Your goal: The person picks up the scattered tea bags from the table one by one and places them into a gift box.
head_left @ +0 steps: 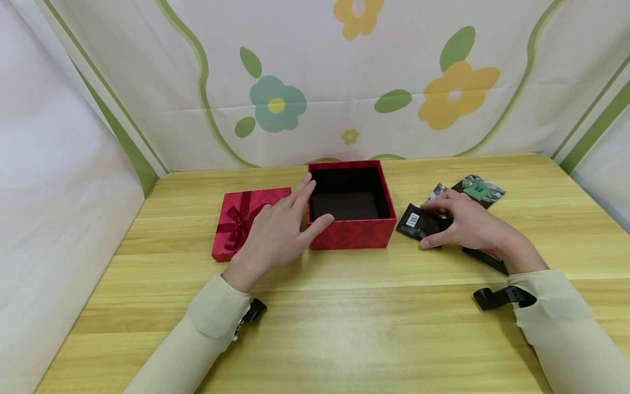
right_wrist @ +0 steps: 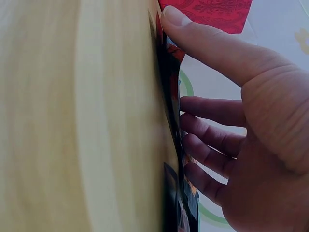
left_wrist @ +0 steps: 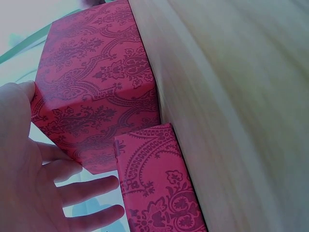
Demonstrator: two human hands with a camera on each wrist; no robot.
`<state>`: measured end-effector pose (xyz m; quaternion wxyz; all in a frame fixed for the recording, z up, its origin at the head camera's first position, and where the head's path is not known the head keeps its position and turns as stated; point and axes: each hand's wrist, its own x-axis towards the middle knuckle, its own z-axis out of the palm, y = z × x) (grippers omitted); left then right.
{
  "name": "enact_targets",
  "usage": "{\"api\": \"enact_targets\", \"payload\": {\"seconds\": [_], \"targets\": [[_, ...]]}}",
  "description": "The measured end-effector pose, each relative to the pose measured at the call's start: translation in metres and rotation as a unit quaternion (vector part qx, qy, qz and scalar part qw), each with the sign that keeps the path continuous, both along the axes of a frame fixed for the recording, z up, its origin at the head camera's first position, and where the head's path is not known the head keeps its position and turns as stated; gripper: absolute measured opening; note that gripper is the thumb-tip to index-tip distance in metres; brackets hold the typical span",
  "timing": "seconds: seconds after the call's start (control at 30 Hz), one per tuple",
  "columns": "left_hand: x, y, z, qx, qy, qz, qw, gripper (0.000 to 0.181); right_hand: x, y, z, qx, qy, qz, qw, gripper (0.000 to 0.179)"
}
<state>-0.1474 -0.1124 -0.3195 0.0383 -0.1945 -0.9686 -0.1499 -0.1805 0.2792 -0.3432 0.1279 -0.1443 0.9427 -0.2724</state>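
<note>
An open red gift box with a black inside stands at the back middle of the table. My left hand rests at its left near corner, fingers stretched along the left rim and thumb at the front rim. Left of the box lies its red lid with a dark red ribbon bow, partly behind that hand. On the right, my right hand holds a flat black packet with a white barcode label, thumb on the near edge and fingers bent over the far part. The palm hides some of this packet.
Behind the right hand lies another packet with a green label, beside a smaller colourful one. A further dark packet shows under the right wrist. A flowered cloth hangs along the table's back edge.
</note>
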Motion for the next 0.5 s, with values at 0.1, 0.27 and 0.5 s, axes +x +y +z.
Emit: {"api": "enact_targets", "payload": {"seconds": [0.1, 0.27, 0.5], "targets": [[0.0002, 0.0002, 0.0003, -0.001, 0.001, 0.0, 1.0, 0.087, 0.0007, -0.0009, -0.0004, 0.003, -0.006, -0.003, 1.0, 0.097], [-0.0002, 0.0003, 0.0, 0.001, 0.004, -0.001, 1.0, 0.087, 0.0008, -0.0033, -0.0011, 0.01, -0.011, -0.007, 0.9999, 0.094], [-0.0009, 0.0002, -0.001, 0.004, 0.008, -0.002, 1.0, 0.087, 0.0014, -0.0042, -0.0019, 0.003, -0.002, 0.003, 1.0, 0.088]]}}
